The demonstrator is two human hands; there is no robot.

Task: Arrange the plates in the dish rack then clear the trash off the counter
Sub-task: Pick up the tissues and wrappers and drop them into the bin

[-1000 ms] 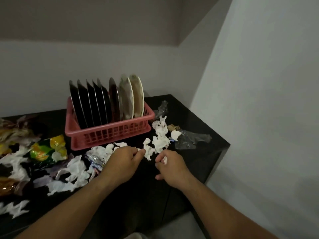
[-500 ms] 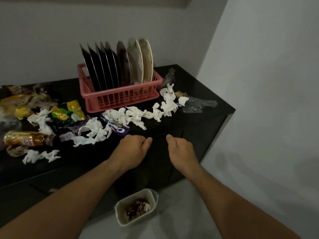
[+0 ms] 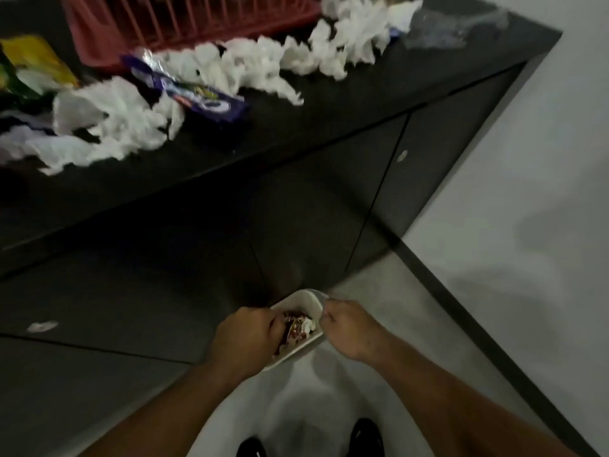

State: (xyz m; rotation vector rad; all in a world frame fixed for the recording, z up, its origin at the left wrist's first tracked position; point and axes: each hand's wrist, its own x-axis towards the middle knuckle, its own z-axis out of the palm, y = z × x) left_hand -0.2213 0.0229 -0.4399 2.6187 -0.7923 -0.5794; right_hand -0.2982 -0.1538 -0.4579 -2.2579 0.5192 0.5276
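While my left hand (image 3: 245, 338) and right hand (image 3: 349, 328) hang over the small white plastic bin (image 3: 301, 300) on the floor, fingers curled, holding what I cannot tell, I would open them low inside its rim. White crumpled tissues (image 3: 260, 61) lie on the black counter (image 3: 329, 120).

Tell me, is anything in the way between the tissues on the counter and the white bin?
Nothing visible blocks the way. The tissues lie on the black counter, and the white bin stands on the floor below, in front of the cabinet, open on top. Only the left hand and right hand are over its opening.
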